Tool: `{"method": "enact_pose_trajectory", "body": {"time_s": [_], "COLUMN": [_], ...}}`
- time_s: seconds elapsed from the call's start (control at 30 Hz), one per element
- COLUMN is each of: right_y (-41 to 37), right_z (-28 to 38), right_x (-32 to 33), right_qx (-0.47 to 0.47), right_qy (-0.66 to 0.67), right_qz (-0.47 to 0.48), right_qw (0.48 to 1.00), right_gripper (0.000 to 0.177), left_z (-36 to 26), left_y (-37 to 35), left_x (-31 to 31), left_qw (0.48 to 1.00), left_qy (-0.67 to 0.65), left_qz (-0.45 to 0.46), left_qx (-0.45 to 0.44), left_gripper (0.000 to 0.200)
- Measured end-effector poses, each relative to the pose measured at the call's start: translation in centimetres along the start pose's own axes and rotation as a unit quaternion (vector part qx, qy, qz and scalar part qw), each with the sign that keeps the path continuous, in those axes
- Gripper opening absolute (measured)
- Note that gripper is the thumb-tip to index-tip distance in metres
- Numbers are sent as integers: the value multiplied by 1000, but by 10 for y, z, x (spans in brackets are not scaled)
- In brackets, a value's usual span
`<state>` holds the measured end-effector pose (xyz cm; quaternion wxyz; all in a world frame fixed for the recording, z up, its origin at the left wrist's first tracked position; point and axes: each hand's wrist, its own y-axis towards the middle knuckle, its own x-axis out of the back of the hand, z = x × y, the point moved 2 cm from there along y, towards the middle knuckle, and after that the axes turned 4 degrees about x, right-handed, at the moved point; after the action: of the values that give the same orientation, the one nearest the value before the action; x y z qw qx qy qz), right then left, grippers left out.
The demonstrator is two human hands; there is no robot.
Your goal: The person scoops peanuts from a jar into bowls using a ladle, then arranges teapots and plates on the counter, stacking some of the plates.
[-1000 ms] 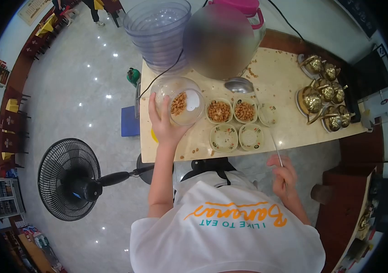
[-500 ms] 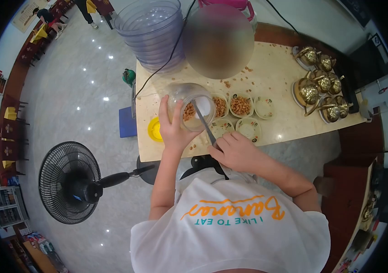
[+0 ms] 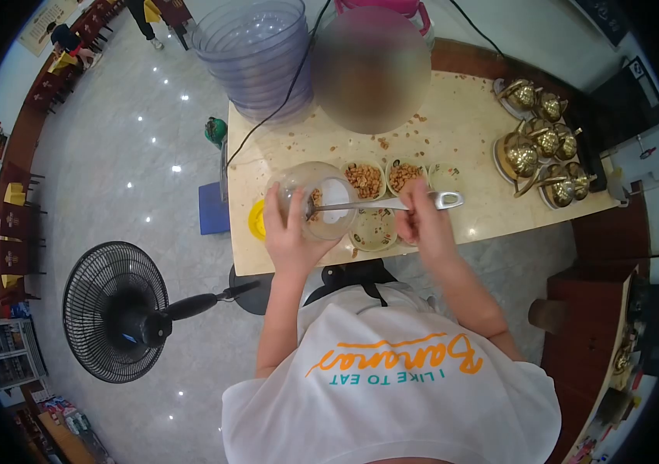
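My left hand point(image 3: 292, 246) is wrapped round a clear jar point(image 3: 308, 178), which is tipped with its mouth to the right. Peanuts and a white patch show inside it. In my right hand point(image 3: 425, 220) is the handle of a long metal spoon point(image 3: 372, 204); its head is inside the jar among the peanuts. Right of the jar stand a peanut-filled bowl point(image 3: 365, 180) and a second peanut-filled bowl point(image 3: 404, 173). A patterned bowl point(image 3: 373, 230) with only a few bits lies below them. My right hand partly hides the other bowls.
A yellow lid point(image 3: 257, 220) lies left of the jar. Stacked clear tubs point(image 3: 253, 62) stand at the back, with a black cable point(image 3: 283, 104) running past. Several golden teapots point(image 3: 521, 158) sit at right. Loose peanuts dot the table point(image 3: 484, 209). A black fan point(image 3: 117, 311) is at left.
My right hand has moved up and right, and the spoon has swung from steeply slanted to nearly level, its head still in the jar. The jar has shifted slightly down and left.
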<state>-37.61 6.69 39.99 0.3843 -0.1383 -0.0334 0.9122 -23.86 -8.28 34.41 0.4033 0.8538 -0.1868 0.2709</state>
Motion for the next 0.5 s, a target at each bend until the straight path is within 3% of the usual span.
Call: {"method": "enact_pose_trajectory", "body": {"time_s": [0.1, 0.5], "right_y": [-8, -45], "right_z": [17, 48], "right_x": [7, 40], "right_qx": [5, 91], "right_qy": [25, 26], "right_qz": [-9, -55], "right_qw": [1000, 994], "right_gripper": [50, 53], "left_z": [1, -1], "left_y": [2, -3], "left_x": [5, 4], "left_qw": [999, 993], "left_qy": [-34, -89], "left_qz": [-3, 36], "left_qx": [25, 68], "left_gripper": [96, 98]}}
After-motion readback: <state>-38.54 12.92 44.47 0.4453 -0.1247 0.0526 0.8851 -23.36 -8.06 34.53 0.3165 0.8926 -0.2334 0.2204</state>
